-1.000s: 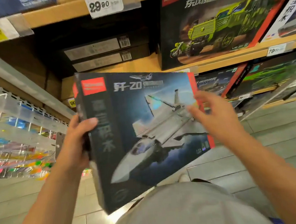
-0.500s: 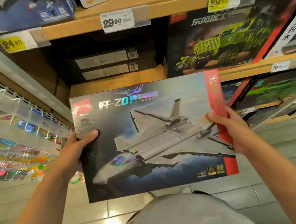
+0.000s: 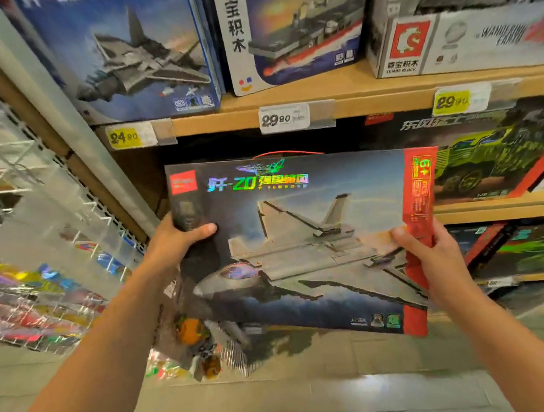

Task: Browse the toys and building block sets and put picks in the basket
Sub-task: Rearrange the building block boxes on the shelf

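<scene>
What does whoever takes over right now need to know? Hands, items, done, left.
Left hand: grips the left edge of the fighter jet box, thumb on its front.
Right hand: grips the box's right edge at the red strip.
Box: held upright in front of the middle shelf, front facing the camera, off the shelf.
Other sets sit on the top shelf: a blue jet box and a warship box. A green truck box sits behind on the right.
Done: one box picked up and under inspection.
Left: decide on it; place picks in the basket, which is not clearly in view.
</scene>
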